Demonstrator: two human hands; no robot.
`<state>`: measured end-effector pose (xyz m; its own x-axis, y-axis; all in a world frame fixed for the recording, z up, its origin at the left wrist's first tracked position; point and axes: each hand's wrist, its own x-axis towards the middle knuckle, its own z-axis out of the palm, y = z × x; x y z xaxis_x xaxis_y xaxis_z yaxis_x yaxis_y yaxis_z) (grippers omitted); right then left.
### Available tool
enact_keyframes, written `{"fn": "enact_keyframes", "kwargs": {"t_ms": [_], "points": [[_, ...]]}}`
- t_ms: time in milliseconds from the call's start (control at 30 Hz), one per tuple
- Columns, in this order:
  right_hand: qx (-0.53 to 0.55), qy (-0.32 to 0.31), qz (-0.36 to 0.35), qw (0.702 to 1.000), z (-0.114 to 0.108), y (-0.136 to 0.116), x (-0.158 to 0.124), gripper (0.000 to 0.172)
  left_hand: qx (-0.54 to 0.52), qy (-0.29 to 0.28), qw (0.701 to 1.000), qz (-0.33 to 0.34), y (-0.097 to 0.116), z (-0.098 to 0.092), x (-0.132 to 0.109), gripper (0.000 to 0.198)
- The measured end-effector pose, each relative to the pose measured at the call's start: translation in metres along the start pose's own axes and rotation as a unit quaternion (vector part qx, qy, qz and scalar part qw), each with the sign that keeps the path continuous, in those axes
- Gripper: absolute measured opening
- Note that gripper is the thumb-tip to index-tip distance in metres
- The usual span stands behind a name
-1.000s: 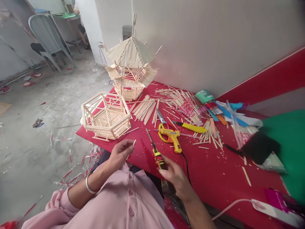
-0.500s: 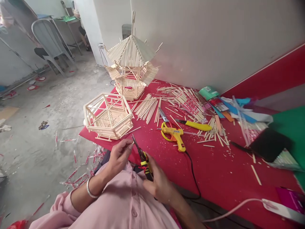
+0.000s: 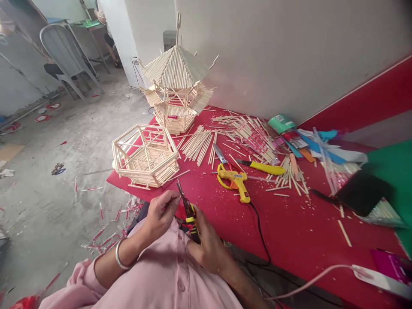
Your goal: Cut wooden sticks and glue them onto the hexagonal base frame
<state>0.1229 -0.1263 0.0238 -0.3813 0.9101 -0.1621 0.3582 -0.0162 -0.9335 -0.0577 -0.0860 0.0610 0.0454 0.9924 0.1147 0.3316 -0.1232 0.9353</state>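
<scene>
clasping long-nosed pliers [image 3: 189, 214] in the right hand [image 3: 206, 245], with fingers wrapped firmly round the black-and-yellow handles and the tip angled up, too dark and fine to tell parted from meeting. pinched together at thumb and fingertips in the left hand [image 3: 162, 212]: a short stick, hidden from view now but jutting out pale a second ago. newly swung in, from well apart to right at the left fingertips, bringing tool and stick to one spot; seemingly the working moment rather than the approach.

just past the fingers, near the corner of a red table [image 3: 289, 231]: an open hexagonal frame [image 3: 151, 161] of pale sticks, roofless, floored in concentric rings, with rails round the rim and slim spokes crossing the top. just behind, upright and sharp-peaked: a tiered tower [image 3: 177, 77] with tightly laid stick roofs. to the right: loose sticks [image 3: 197, 145] fanned out, scissors [image 3: 220, 155], a yellow glue gun [image 3: 238, 181] lying over the scissor handles, and a yellow-handled knife [image 3: 266, 168].
</scene>
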Motion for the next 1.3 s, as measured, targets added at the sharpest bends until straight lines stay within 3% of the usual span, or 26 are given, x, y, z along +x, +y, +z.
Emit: {"fn": "enact_keyframes", "kwargs": {"t_ms": [167,400,700,900,1133,1233,1300], "points": [[0.02,0.02,0.031,0.999,0.01,-0.009,-0.003,0.086,0.01,0.005,1.0,-0.007,0.006,-0.003,-0.004,0.02],[0.107,0.03,0.013,0.994,0.017,-0.023,-0.003,0.078,-0.01,0.0,0.999,-0.034,0.002,-0.001,-0.014,0.022],[0.095,0.016,0.022,0.995,0.024,-0.01,-0.003,0.086,0.011,0.001,1.0,-0.021,0.005,-0.004,-0.012,0.021],[0.125,0.03,0.032,0.991,0.022,-0.027,0.002,0.069,0.016,0.015,0.999,-0.031,0.005,-0.002,-0.009,0.022],[0.18,0.095,0.116,0.972,0.026,-0.018,0.002,0.034,-0.086,0.028,0.989,-0.12,-0.005,0.005,-0.01,0.03],[0.128,0.056,0.108,0.984,0.007,-0.02,0.005,0.04,-0.142,0.009,0.98,-0.142,-0.006,0.002,-0.012,0.035],[0.001,0.062,0.109,0.992,-0.007,-0.02,0.01,0.051,-0.151,-0.007,0.979,-0.138,-0.003,-0.004,-0.013,0.035]]}}
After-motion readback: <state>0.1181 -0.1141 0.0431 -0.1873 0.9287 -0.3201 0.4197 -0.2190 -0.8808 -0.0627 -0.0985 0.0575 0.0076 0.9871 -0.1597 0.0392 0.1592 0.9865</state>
